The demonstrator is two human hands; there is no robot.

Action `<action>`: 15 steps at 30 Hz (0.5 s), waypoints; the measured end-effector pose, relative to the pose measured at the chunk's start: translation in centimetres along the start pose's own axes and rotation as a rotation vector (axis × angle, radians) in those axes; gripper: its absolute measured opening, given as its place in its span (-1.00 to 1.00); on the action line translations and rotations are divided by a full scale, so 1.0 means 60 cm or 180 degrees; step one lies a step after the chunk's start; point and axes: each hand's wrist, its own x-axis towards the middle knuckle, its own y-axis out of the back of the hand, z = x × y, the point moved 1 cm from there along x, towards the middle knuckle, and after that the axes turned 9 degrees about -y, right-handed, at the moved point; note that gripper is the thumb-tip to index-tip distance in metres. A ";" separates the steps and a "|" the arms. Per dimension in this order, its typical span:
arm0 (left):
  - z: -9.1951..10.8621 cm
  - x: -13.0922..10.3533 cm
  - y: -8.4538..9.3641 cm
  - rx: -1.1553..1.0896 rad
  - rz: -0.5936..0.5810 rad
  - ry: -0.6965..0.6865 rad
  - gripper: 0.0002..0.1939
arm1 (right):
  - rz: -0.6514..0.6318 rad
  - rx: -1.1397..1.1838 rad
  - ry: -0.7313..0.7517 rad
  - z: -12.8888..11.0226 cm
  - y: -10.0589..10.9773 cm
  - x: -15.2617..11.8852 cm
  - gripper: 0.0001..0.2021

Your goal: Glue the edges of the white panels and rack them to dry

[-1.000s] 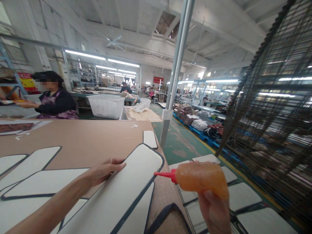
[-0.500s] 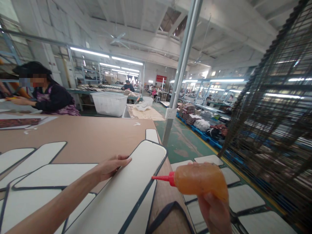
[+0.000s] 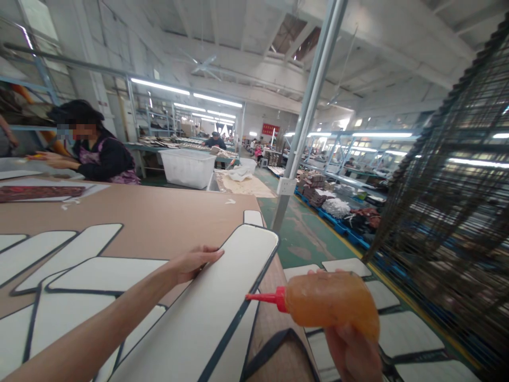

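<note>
My left hand (image 3: 199, 262) grips the left edge of a long white panel (image 3: 207, 297) with a dark border, thumb on top. The panel is tilted above the table. In my right hand (image 3: 352, 345) is a squeeze bottle (image 3: 332, 302) of amber liquid, held on its side. Its red nozzle (image 3: 264, 298) points left, and the tip is at the panel's dark right edge. A loose dark strip (image 3: 274, 347) curves below the nozzle, by the table's edge.
More white panels (image 3: 85, 273) lie on the brown table (image 3: 159, 209) at left; others (image 3: 411, 331) are at lower right. A metal post (image 3: 302, 122) rises beyond the table. A person (image 3: 99, 148) sits at far left, near a plastic bin (image 3: 186, 167). A wire rack (image 3: 457, 175) stands at right.
The view has turned slightly left, so the surroundings appear farther right. The nozzle tip has moved slightly down along the panel's edge. Both hands keep their holds.
</note>
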 end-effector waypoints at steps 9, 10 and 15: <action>0.008 0.008 0.002 -0.0124 0.0117 -0.0065 -0.51 | 0.0212 -0.0112 -0.0222 -0.007 -0.022 -0.018 -0.33; 0.010 0.009 0.001 -0.0133 0.0134 -0.0068 -0.51 | 0.0234 -0.0111 -0.0264 -0.008 -0.024 -0.021 -0.32; 0.021 0.015 -0.001 -0.0180 0.0242 -0.0085 -0.52 | 0.0301 -0.0209 -0.0386 -0.015 -0.033 -0.030 -0.30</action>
